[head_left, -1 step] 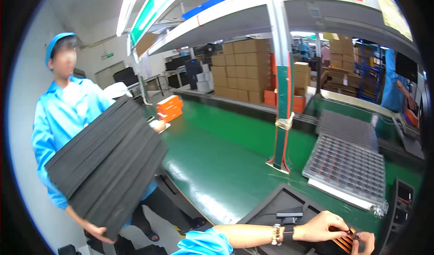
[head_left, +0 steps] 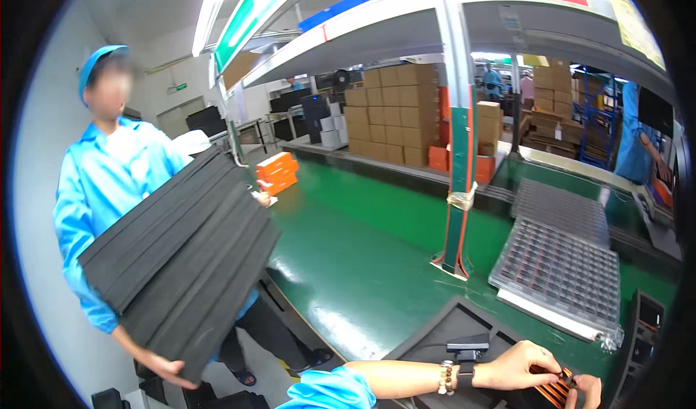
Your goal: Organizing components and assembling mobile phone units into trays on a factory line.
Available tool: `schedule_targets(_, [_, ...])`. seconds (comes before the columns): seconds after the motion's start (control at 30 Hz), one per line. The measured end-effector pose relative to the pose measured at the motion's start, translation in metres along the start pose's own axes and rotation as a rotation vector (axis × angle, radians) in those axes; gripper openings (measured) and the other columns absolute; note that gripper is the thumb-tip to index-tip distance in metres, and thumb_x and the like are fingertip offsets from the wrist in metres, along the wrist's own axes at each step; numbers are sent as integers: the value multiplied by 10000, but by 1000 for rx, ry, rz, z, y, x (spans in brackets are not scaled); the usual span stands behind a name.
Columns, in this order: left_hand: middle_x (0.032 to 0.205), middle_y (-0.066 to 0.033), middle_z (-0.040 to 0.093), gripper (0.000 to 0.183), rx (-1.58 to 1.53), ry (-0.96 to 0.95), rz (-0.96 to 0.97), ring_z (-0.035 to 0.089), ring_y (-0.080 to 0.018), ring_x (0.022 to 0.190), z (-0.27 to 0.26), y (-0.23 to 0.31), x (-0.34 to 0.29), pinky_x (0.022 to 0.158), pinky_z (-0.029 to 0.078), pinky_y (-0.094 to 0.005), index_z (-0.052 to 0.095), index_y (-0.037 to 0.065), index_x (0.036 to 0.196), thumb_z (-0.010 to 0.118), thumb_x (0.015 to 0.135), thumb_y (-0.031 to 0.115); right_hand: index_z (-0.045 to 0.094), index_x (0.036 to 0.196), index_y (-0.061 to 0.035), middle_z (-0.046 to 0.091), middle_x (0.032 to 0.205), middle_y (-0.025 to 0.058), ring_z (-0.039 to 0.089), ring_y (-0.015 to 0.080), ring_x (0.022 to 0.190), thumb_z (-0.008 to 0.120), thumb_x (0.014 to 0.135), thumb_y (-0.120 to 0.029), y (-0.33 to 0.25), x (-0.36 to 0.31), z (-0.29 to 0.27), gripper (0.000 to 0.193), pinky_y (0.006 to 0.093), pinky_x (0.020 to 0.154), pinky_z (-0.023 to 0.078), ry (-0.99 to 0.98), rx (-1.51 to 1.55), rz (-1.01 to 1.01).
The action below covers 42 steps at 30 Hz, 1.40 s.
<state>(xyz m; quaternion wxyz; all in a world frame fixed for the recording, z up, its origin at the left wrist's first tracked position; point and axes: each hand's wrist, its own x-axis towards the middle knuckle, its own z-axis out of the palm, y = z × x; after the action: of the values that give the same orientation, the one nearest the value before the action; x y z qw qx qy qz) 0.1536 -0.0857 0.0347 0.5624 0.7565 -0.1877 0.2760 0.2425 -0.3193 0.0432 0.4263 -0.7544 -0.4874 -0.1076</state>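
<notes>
At the lower right, my left hand (head_left: pixel 513 366) is closed, its fingertips pinched at the edge of a small orange-and-black striped piece (head_left: pixel 554 393). My right hand (head_left: pixel 587 392) meets it from the other side, thumb and finger pressed on the same piece near a small dark bit at its upper end. The piece's lower part runs out of the picture, and fingers cover some of it. Beneath my left wrist lies a black foam tray (head_left: pixel 458 319) with compartments. A small black device (head_left: pixel 467 344) sits by that wrist, on the tray's side.
On the left a person in blue (head_left: pixel 123 164) holds a stack of black foam sheets (head_left: pixel 181 264) against the green bench (head_left: pixel 348 264). Clear plastic trays (head_left: pixel 558 271) lie at the right, beyond a post (head_left: pixel 458 177). Orange boxes (head_left: pixel 277 173) stand at the far left.
The person with the black foam sheets has shifted slightly to the right, and the stack has tilted a little. The whole view has moved slightly. My hands keep nearly the same pinch.
</notes>
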Motion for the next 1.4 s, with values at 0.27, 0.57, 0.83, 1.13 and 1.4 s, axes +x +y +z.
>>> schedule_targets(0.27, [887, -121, 731, 187, 63, -25, 13, 706, -252, 791, -2, -1, 2, 692, 551, -336, 732, 10, 985, 729, 857, 146, 654, 1154, 13, 661, 1165, 194, 626, 361, 1080, 588, 978, -146, -12, -1, -9, 246, 411, 956, 482, -156, -167, -105])
schedule_targets(0.57, [904, -84, 744, 191, 179, -114, -60, 712, -193, 787, -16, -14, 0, 722, 563, -301, 765, 79, 1050, 739, 886, 175, 757, 1036, -126, 689, 1155, 104, 615, 325, 949, 631, 900, -283, 26, 8, 11, 243, 437, 854, 488, 9, -218, -180])
schedule_targets(0.83, [950, -73, 754, 176, 163, -144, -76, 714, -181, 854, -9, -5, -1, 784, 563, -293, 768, 78, 1040, 748, 868, 106, 732, 1070, -90, 738, 1021, 50, 673, 221, 900, 784, 821, -141, -12, 41, 12, 259, 334, 804, 493, 22, 85, -213])
schedule_targets(1.13, [957, -76, 752, 173, 129, -79, -86, 714, -182, 863, -7, 1, 1, 781, 569, -293, 770, 80, 1043, 739, 873, 87, 729, 929, -32, 743, 1003, 106, 692, 172, 876, 753, 855, -24, -14, 29, 24, 78, 291, 786, 551, 79, 555, 120])
schedule_targets(1.4, [954, -75, 755, 173, 129, -76, -104, 718, -172, 847, -8, 1, 3, 756, 575, -287, 776, 87, 1039, 749, 868, 91, 656, 922, -31, 724, 987, 97, 671, 122, 874, 738, 870, -16, -2, 15, 29, 98, 259, 742, 536, 177, 630, 172])
